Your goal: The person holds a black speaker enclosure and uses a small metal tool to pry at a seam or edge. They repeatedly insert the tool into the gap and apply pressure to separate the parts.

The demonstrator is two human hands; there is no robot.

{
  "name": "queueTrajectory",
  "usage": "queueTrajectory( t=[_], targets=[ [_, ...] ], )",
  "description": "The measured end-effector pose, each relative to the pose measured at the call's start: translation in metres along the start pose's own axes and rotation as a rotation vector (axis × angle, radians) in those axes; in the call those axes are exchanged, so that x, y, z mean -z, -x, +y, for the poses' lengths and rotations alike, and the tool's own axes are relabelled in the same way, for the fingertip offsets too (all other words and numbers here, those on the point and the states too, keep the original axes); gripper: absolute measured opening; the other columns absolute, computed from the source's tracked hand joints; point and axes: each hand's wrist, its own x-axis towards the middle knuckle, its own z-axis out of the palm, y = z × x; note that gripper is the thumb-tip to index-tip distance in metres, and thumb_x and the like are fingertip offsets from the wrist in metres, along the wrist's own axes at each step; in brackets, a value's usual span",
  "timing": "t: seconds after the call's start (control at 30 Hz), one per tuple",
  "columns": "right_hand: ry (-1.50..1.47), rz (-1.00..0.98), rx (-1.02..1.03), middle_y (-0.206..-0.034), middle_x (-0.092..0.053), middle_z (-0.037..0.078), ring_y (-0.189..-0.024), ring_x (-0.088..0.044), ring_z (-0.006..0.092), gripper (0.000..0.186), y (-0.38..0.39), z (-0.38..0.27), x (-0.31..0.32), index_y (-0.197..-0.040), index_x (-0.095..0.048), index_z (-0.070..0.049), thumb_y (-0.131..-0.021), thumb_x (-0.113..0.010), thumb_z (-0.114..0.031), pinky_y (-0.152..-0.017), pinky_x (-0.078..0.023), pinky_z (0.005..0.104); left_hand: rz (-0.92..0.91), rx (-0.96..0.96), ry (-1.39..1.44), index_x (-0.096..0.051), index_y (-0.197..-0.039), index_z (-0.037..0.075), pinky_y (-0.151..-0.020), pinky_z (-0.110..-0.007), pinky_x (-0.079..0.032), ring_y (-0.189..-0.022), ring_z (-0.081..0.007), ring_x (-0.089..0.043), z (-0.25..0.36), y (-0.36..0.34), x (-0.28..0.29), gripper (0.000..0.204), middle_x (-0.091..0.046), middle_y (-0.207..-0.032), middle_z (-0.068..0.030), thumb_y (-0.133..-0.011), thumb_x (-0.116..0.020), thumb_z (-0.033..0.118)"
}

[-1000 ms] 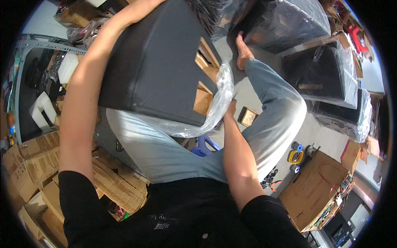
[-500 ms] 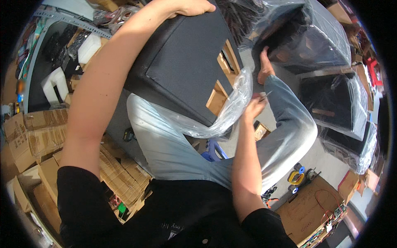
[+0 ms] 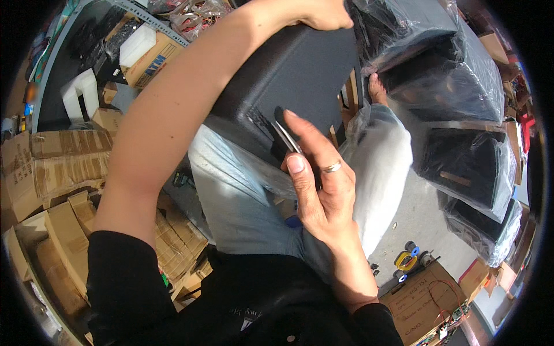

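Your left hand is up at the top, fingers curled over the far top edge of the dark box. That grip looks meant to steady it and keep it tipped against your lap. The box rests on your thighs, leaning away from you, its flat grey face turned toward the camera.

Your right hand is at the box's near lower corner. Fingers are pressed together and nearly straight, thumb alongside, and they pinch a thin metal tool, probably tweezers or a blade. The tip lies on the box's lower edge, touching or just off it; you cannot tell which. A ring shows on one finger. Pinching the tool low likely gives you fine control right at the seam.

Clear plastic wrap bunches just to the right of the box, between it and your right knee. It is pulled off this face, so the corner is bare for the tool.

Around you: wrapped dark boxes stacked at right, apart from yours. Flattened cartons are piled at left, white foam blocks above them. A carton sits on the floor at lower right, with a yellow tape roll just beside it.
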Motion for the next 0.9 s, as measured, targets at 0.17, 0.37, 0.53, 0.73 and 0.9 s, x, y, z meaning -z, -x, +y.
queueTrajectory(
  t=[0.17, 0.37, 0.53, 0.73, 0.9],
  targets=[
    [-0.03, 0.095, 0.179, -0.094, -0.063, 0.012, -0.077, -0.061, 0.0173, 0.018, -0.005, 0.014, -0.006, -0.111, -0.068, 0.001, -0.094, -0.071, 0.0, -0.065, -0.05, 0.0286, -0.038, -0.013, -0.051, -0.052, -0.136, -0.013, -0.108, -0.044, -0.048, -0.129, -0.0449, -0.058, 0.016, 0.004, -0.005, 0.06, -0.058, -0.135, -0.0366, -0.091, -0.068, 0.024],
    [-0.062, 0.154, 0.171, -0.093, -0.065, 0.011, -0.074, -0.06, 0.0158, 0.017, -0.001, 0.019, -0.013, -0.103, -0.071, 0.0, -0.087, -0.075, 0.006, -0.061, -0.048, 0.0273, -0.09, 0.053, -0.067, -0.051, -0.136, -0.012, -0.107, -0.046, -0.049, -0.128, -0.0454, -0.059, 0.024, 0.012, 0.002, 0.059, -0.059, -0.134, -0.0367, -0.092, -0.067, 0.023],
    [-0.086, 0.179, 0.196, -0.092, -0.067, 0.011, -0.075, -0.061, 0.0156, 0.02, 0.005, 0.027, -0.007, -0.105, -0.069, 0.002, -0.087, -0.076, 0.005, -0.063, -0.049, 0.0271, -0.013, -0.04, -0.023, -0.05, -0.137, -0.012, -0.107, -0.045, -0.048, -0.129, -0.0446, -0.058, 0.033, 0.013, -0.017, 0.059, -0.058, -0.136, -0.0362, -0.093, -0.067, 0.023],
    [-0.119, 0.102, 0.277, -0.095, -0.068, 0.012, -0.078, -0.061, 0.0137, 0.02, 0.004, 0.027, -0.015, -0.106, -0.068, 0.003, -0.089, -0.077, 0.001, -0.068, -0.049, 0.0254, -0.036, 0.012, -0.047, -0.05, -0.137, -0.012, -0.108, -0.044, -0.048, -0.129, -0.0438, -0.058, 0.026, 0.02, -0.002, 0.057, -0.058, -0.136, -0.0353, -0.093, -0.064, 0.021],
    [-0.097, 0.098, 0.298, -0.092, -0.069, 0.012, -0.078, -0.064, 0.0185, 0.019, -0.001, 0.025, -0.011, -0.102, -0.071, 0.003, -0.084, -0.077, 0.006, -0.066, -0.05, 0.0289, -0.04, -0.001, -0.035, -0.05, -0.137, -0.012, -0.108, -0.044, -0.048, -0.129, -0.0436, -0.058, 0.028, 0.018, -0.005, 0.056, -0.058, -0.136, -0.0352, -0.093, -0.064, 0.02]
  ],
)
